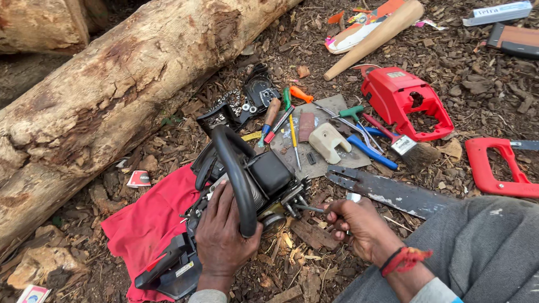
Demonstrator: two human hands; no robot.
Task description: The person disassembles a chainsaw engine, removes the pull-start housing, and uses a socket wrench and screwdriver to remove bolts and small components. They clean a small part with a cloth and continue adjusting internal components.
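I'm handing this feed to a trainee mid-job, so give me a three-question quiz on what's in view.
1. True or false: the left hand rests on the chainsaw body.
2. What lies under the chainsaw body? A) red cloth B) blue tarp C) cardboard
3. What does the right hand hold against the engine?

Key: 1 true. 2 A, the red cloth. 3 A thin metal tool, tip at the engine.

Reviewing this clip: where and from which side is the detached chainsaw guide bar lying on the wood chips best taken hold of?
Grip the guide bar across its bare middle, from above, fingers pinching the two long edges. It lies flat on the wood chips, so the faces offer no purchase. Its far end slips under the grey trouser leg, and the slotted end sits close to the right hand.
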